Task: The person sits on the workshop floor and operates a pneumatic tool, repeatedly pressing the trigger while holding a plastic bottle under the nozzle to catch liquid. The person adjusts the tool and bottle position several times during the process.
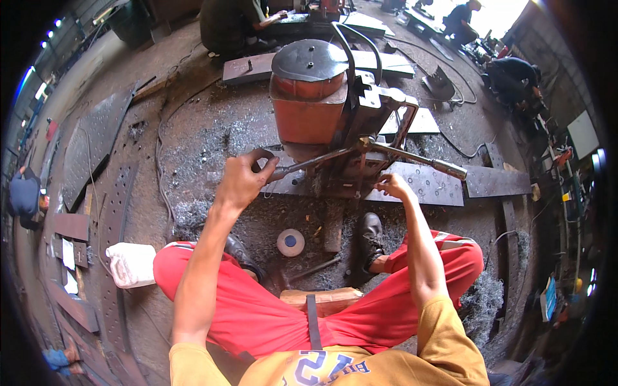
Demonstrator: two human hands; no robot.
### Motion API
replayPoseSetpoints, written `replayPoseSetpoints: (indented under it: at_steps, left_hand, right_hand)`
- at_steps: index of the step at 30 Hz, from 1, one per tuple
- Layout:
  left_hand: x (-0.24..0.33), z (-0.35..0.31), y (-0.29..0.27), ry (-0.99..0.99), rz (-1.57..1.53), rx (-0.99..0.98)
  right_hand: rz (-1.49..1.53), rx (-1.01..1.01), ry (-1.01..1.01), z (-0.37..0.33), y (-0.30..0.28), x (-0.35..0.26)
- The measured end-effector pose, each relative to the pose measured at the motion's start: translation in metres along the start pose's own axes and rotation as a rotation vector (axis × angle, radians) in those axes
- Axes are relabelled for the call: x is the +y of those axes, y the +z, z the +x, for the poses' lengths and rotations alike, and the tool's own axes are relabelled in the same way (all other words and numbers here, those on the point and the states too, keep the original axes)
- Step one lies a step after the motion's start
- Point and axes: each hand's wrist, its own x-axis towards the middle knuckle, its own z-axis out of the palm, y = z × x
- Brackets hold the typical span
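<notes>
A drill machine with a red motor housing (308, 119) and a dark round top (310, 60) stands upright in front of me on a drilled steel plate (421, 184). Long feed-handle bars spread from its hub. My left hand (237, 183) is closed round the end of the left feed handle (313, 162); its fingertips look dark. The right handle (428, 161) reaches out above my other wrist, untouched. Low beside the machine's base, my right hand (396, 186) has its fingers curled together; what they pinch, if anything, is too small to tell.
Between my shoes lie a round white container (290, 242) and a hammer-like tool (312, 271). A white jug (131, 264) stands by my left knee. Metal shavings (483, 302) and cables litter the floor. Steel plates (96, 145) lie at left; other people (230, 26) work farther off.
</notes>
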Motion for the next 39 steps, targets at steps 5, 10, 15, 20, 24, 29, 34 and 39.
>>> replayPoseSetpoints:
  at_steps: [5, 10, 15, 20, 24, 29, 34, 39]
  left_hand:
    - [-0.003, 0.003, 0.010, -0.047, -0.021, -0.064]
    - [-0.028, 0.006, 0.033, 0.035, -0.024, -0.078]
    - [-0.023, 0.000, 0.032, -0.005, 0.003, -0.093]
    - [-0.034, 0.002, 0.029, -0.011, 0.215, -0.135]
    - [-0.020, 0.005, 0.033, -0.053, 0.252, -0.152]
    - [-0.027, 0.001, 0.032, -0.036, 0.290, -0.066]
    - [-0.035, 0.003, 0.041, 0.014, 0.279, -0.038]
    - [-0.038, 0.002, 0.042, 0.029, 0.246, 0.002]
  right_hand:
    - [-0.186, 0.133, -0.082, -0.024, -0.081, -0.016]
    - [-0.484, 0.360, -0.249, -0.058, -0.153, -0.039]
    - [-0.438, 0.258, -0.408, -0.089, -0.183, -0.071]
    - [-0.467, 0.283, -0.272, -0.130, -0.170, -0.092]
    - [-0.436, 0.115, 0.006, -0.160, -0.166, -0.094]
    - [-0.367, 0.135, -0.040, -0.162, -0.163, -0.103]
    - [-0.340, 0.241, -0.150, -0.171, -0.170, -0.079]
    - [-0.344, 0.202, -0.037, -0.177, -0.171, -0.082]
